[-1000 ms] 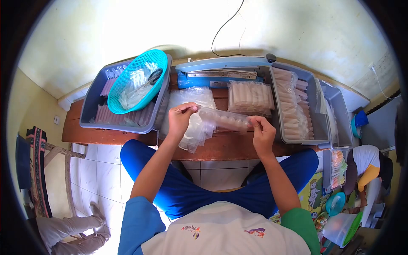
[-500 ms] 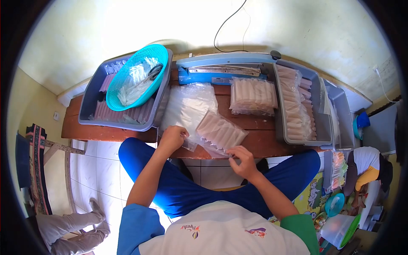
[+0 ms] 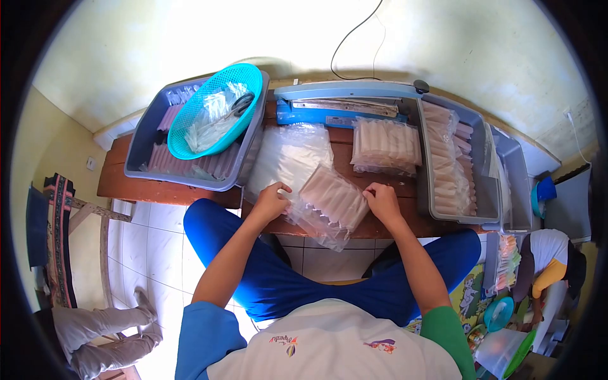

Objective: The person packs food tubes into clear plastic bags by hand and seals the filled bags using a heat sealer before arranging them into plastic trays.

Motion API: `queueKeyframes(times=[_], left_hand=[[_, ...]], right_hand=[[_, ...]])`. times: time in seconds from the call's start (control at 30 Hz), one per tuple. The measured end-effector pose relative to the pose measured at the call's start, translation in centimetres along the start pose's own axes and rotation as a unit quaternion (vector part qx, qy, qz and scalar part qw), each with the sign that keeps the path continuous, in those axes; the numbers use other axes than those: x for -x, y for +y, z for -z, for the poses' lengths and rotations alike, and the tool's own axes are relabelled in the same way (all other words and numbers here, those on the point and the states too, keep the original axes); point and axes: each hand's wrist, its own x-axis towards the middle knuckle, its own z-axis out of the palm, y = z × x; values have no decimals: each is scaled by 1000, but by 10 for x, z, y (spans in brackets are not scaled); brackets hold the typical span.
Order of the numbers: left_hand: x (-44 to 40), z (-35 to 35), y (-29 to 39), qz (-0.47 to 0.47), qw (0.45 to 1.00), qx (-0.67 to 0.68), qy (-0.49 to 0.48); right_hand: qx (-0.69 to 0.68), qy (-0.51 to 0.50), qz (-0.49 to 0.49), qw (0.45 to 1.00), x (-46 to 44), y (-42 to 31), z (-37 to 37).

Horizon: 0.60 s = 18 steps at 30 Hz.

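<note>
A clear bag of pinkish sticks [image 3: 334,196] lies flat at the bench's front edge, its open-looking plastic end hanging over. At its left side my left hand [image 3: 272,201] has its fingers curled by the plastic; whether it pinches any is unclear. My right hand [image 3: 382,199] is at the bag's right edge, thumb and fingers together, its fingertips too small to read. Under and behind the bag lies a pile of flat clear bags [image 3: 291,152]. Another packed bag of sticks [image 3: 386,144] rests behind my right hand.
A blue sealer [image 3: 345,114] stands at the back. Left is a grey tub [image 3: 218,185] with a turquoise basket [image 3: 180,142] holding plastic and scissors [image 3: 242,103]. Right, a grey tub [image 3: 453,218] holds packed sticks. One person [image 3: 548,253] bends at far right; another's legs [image 3: 104,332] show left.
The bag of sticks, first held up between both hands, now lies on the bench. My right hand has moved up from the bag's lower end to its right edge.
</note>
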Motion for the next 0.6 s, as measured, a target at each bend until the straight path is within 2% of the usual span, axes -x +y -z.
queueKeyframes(times=[0.2, 0.27, 0.37, 0.43, 0.5, 0.57, 0.6], left_hand=[[-26, -1, 21, -77, 990, -114, 18], [-40, -3, 21, -100, 986, -132, 22], [-62, -11, 27, -148, 973, -171, 42], [-76, -17, 31, -227, 945, -218, 92], [-92, -23, 32, -241, 941, -212, 112], [-95, -26, 35, -253, 936, -204, 132], [-91, -25, 38, -253, 934, -198, 152]], right_hand=[[-20, -24, -17, 999, 8, 5, 6], [17, -32, -39, 999, 15, 9, 4], [20, -8, -68, 997, 31, 12, 5], [25, -6, -90, 996, 45, 2, 7], [31, -6, -111, 993, 59, 4, 3], [-21, 2, -81, 997, 68, 16, -10], [-42, -30, -87, 995, 70, 9, -4]])
